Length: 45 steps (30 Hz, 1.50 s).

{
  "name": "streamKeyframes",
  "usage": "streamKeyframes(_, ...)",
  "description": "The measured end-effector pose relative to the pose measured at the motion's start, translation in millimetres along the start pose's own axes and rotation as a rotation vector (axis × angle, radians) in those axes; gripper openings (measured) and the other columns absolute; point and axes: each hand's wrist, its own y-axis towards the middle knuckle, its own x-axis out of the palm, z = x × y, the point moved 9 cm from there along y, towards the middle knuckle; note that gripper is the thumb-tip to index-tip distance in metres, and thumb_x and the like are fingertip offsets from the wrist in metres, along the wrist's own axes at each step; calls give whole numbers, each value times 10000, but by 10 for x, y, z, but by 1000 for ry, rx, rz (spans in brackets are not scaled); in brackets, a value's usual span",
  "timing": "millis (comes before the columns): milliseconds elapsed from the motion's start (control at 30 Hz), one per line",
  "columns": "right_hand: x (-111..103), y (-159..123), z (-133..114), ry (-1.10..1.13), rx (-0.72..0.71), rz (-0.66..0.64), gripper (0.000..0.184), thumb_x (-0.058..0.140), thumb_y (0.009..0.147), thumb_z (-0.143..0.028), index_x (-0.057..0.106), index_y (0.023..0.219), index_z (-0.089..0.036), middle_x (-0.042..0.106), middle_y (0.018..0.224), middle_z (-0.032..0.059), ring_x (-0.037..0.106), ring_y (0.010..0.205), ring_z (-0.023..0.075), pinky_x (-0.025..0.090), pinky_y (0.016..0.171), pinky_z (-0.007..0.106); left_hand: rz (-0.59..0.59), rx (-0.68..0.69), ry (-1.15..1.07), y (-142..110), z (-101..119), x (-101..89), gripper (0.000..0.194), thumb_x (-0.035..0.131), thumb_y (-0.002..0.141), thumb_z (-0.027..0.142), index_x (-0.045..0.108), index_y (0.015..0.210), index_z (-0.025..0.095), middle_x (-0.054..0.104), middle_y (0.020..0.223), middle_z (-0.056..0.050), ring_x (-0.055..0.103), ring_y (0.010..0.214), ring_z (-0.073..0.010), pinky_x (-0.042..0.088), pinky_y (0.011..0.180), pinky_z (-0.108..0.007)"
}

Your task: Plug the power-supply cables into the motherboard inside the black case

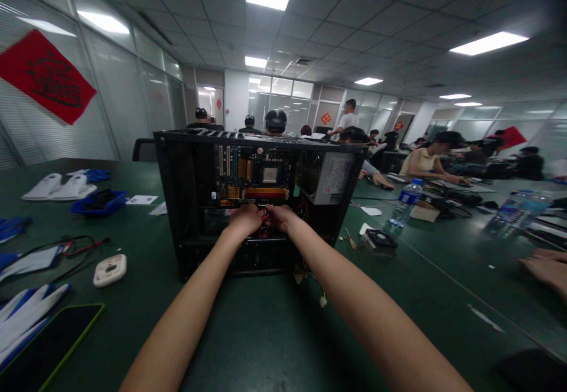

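Note:
An open black computer case (pixel 166 203) stands on the table in front of me. Both my hands reach into its lower part, just below the motherboard (pixel 254 165). The fingers of my left hand (pixel 245 219) are closed on red and black cables (pixel 265 215). Close beside it, my right hand (pixel 280 217) also pinches these cables; their ends are hidden by my fingers. A bare processor (pixel 271 174) shows on the board, above red and yellow memory slots (pixel 266 193). At upper right in the case sits the power supply (pixel 335 176), its loose leads hanging down.
On the green table (pixel 261 333) lie a blue tray (pixel 100 202), gloves (pixel 29 321), a phone (pixel 53 348) and a white square piece (pixel 110 270) at left. A cooling fan (pixel 379 241) and water bottle (pixel 404 203) stand right. Co-workers sit beyond; another person's hand (pixel 547 268) rests far right.

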Motion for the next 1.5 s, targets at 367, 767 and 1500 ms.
streamKeyframes(367, 17, -92, -38, -183, 38, 2, 137, 573, 990, -271, 537, 963, -142, 612, 556, 19, 587, 400, 150, 553, 425, 293, 39, 24, -6, -9, 9, -21, 371, 439, 938, 390, 742, 927, 177, 746, 1039, -171, 705, 969, -295, 506, 759, -338)
streamKeyframes(767, 30, -187, -214, -641, -151, -32, 303, 466, 1032, -332, 638, 929, -105, 744, 902, 195, 747, 853, 264, 579, 749, 365, 81, 23, 11, -17, 19, -56, 334, 429, 946, 364, 706, 928, 179, 734, 1058, -168, 696, 1000, -308, 502, 776, -354)
streamKeyframes(1500, 262, -1327, -205, -1576, -1066, -26, 407, 324, 1027, -303, 704, 1032, -157, 691, 1133, 116, 661, 1020, 265, 513, 748, 320, 139, 64, 306, -306, 253, -144, 356, 328, 1022, 302, 638, 1061, 131, 737, 935, -153, 724, 893, -314, 533, 717, -376)
